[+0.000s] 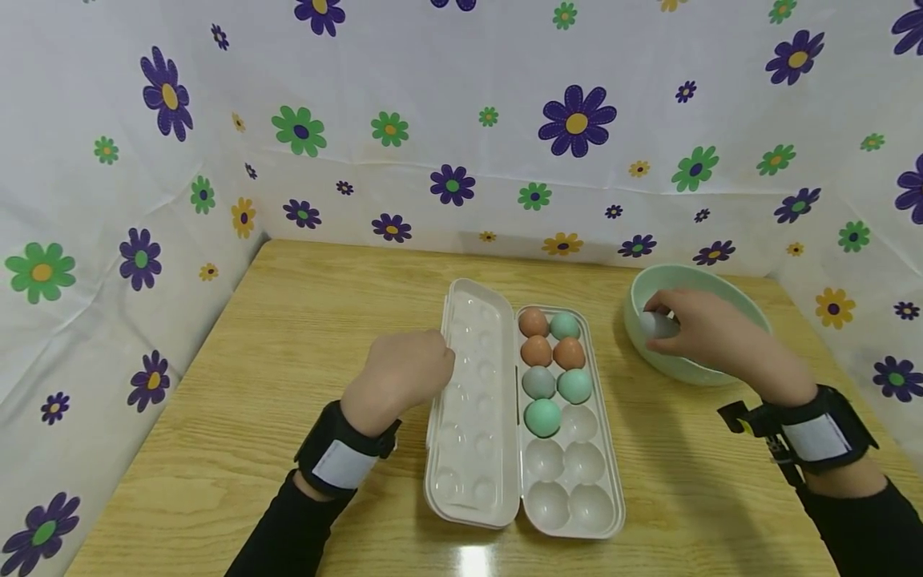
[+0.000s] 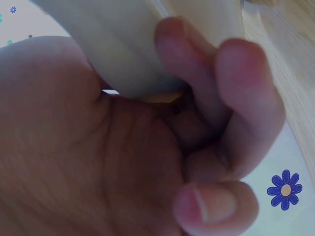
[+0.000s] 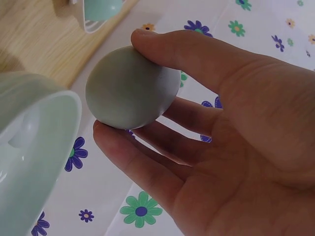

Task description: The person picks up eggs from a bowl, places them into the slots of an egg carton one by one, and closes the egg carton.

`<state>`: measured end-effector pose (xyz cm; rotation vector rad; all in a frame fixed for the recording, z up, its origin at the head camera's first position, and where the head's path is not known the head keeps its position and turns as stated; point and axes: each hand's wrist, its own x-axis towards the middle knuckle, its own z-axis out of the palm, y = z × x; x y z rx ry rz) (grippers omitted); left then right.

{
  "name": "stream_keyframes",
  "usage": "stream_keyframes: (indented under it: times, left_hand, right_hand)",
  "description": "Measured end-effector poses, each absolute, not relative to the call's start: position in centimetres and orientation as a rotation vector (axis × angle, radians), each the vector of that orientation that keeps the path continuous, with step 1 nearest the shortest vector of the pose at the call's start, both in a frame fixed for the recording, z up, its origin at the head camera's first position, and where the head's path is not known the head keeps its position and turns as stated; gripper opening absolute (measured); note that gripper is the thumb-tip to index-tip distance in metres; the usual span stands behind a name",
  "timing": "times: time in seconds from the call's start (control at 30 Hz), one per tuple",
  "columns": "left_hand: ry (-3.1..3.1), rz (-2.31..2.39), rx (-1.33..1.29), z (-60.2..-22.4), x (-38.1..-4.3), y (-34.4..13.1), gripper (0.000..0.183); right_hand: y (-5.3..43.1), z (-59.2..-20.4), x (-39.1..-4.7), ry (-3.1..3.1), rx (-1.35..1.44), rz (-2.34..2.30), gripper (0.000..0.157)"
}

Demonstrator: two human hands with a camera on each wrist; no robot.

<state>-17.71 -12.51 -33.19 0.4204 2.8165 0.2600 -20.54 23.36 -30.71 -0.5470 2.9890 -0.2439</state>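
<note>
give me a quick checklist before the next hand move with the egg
1. Egg held by the right hand, thumb on one side, fingers on the other: ok
2. Lid of the carton open, left hand holding its edge: ok
3. Free cups in the carton: ok, five empty, seven filled
4. Egg's shell sound all round: cannot tell, only part shows
5. Anything left inside the bowl: cannot tell, the right hand hides much of its inside
</note>
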Motion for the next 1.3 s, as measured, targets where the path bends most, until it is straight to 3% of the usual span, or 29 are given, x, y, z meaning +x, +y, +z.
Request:
stream_keyframes:
  times: [1.3]
  left_hand:
    - [2.846,0.287,0.439,-33.6,-17.7,-12.5,0.038]
  right_hand:
    - [20.6,-31.5,-16.4,2.956,-0.572,-0.37,0.041]
